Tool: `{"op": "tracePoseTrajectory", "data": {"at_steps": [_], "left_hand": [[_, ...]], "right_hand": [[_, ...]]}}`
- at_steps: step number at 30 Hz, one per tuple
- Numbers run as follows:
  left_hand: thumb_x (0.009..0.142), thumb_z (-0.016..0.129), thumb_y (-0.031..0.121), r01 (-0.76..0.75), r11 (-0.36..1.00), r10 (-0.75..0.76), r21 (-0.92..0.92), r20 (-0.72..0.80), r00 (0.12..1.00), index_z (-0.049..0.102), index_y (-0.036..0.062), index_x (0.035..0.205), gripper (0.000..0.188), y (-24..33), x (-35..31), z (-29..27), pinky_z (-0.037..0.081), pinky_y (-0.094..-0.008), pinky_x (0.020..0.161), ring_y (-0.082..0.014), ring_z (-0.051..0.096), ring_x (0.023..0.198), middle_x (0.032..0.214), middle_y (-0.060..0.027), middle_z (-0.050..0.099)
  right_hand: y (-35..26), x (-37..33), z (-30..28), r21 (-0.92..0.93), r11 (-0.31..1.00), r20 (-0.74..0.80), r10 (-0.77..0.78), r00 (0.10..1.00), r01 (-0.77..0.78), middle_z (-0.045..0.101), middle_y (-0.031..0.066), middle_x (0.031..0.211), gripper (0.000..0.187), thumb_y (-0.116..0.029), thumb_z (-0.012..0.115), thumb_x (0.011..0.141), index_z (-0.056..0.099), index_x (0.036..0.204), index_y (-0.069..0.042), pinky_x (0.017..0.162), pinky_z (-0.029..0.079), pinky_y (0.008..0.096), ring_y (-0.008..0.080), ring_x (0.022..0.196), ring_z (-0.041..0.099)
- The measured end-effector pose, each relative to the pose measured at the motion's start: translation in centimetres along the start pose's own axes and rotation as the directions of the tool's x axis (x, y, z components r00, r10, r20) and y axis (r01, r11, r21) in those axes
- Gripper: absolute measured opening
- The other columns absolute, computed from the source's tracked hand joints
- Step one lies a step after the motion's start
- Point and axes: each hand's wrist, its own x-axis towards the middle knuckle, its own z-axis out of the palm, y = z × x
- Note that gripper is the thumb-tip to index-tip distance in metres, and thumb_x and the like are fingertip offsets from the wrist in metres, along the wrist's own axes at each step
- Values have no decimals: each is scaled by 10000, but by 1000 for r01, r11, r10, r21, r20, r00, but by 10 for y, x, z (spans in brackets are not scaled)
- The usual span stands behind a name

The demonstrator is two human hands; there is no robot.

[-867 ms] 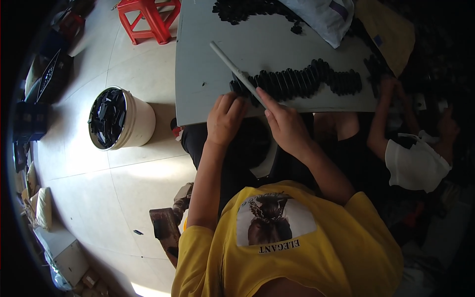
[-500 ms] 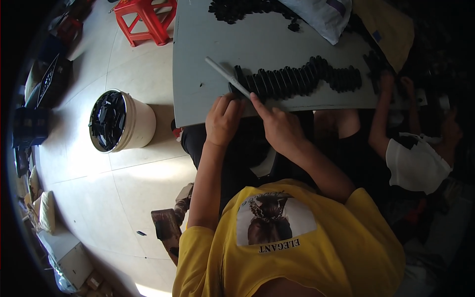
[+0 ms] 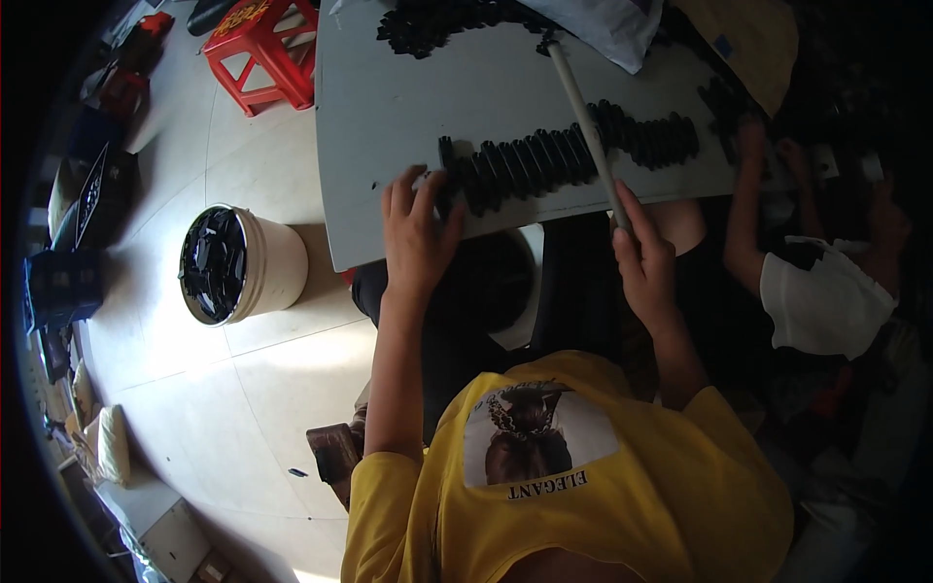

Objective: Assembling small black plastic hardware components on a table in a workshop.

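Observation:
A row of narrow black pieces (image 3: 530, 160), packed side by side, lies along the near edge of the grey-white table (image 3: 389, 117). At the row's left end is my left hand (image 3: 418, 233), its fingers spread and the fingertips at the end pieces. One black piece there sticks out farther than its neighbours. My right hand (image 3: 646, 262) is closed round the lower end of a long, slim whitish stick (image 3: 580, 112). The stick slants up and to the left, crossing over the row; its far tip is near a heap of black pieces (image 3: 437, 24).
A white bucket (image 3: 277, 257) filled with black pieces stands on the floor at left, below a red stool (image 3: 258, 58). White bags (image 3: 612, 34) lie at the table's back. A co-worker's hands (image 3: 753, 141) are busy at the right. A blue crate (image 3: 63, 287) sits far left.
My right hand has swung the stick rightward, away from the row's left end. My left hand has loosened from its closed grip, fingers now spread, and shifted slightly left. The whole view has shifted slightly.

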Motion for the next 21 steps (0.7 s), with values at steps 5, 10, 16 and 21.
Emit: {"op": "tracePoseTrajectory", "data": {"at_steps": [5, 10, 16, 21], "left_hand": [[793, 698, 344, -147, 974, 97, 175, 264, 959, 495, 233, 1345, 599, 5, 28, 14, 331, -558, 1023, -393, 335, 1315, 1428, -105, 400], [800, 667, 434, -272, 943, 133, 191, 535, 834, 429, 363, 1388, 638, 2, 38, 22, 261, -596, 1067, -393, 270, 1367, 1475, -52, 364], [807, 669, 398, -249, 956, 111, 157, 592, 798, 432, 339, 1391, 633, 23, 8, 1, 265, -584, 1075, -393, 258, 1375, 1475, -66, 362], [784, 657, 467, -212, 977, 141, -3, 754, 641, 491, 255, 1366, 641, 49, -13, -19, 185, -597, 1109, -391, 165, 1419, 1512, -90, 302]], "right_hand": [[28, -39, -14, 102, 969, 4, 224, 975, -223, 444, -50, 671, 490, -84, 461, 954, 390, 1434, -149, 481, 325, 168, 11, 545, 382], [38, -53, -17, 229, 923, -29, 325, 945, -310, 425, -62, 658, 494, -100, 474, 953, 383, 1437, -141, 474, 315, 166, 7, 536, 365], [56, -57, -24, 195, 959, -77, 224, 971, -206, 435, -57, 662, 505, -109, 480, 953, 367, 1445, -137, 483, 323, 175, 14, 539, 376], [80, -75, -17, 226, 951, -151, 250, 956, -213, 443, -60, 659, 399, -121, 492, 951, 454, 1348, -93, 481, 324, 177, 17, 531, 384]]}}
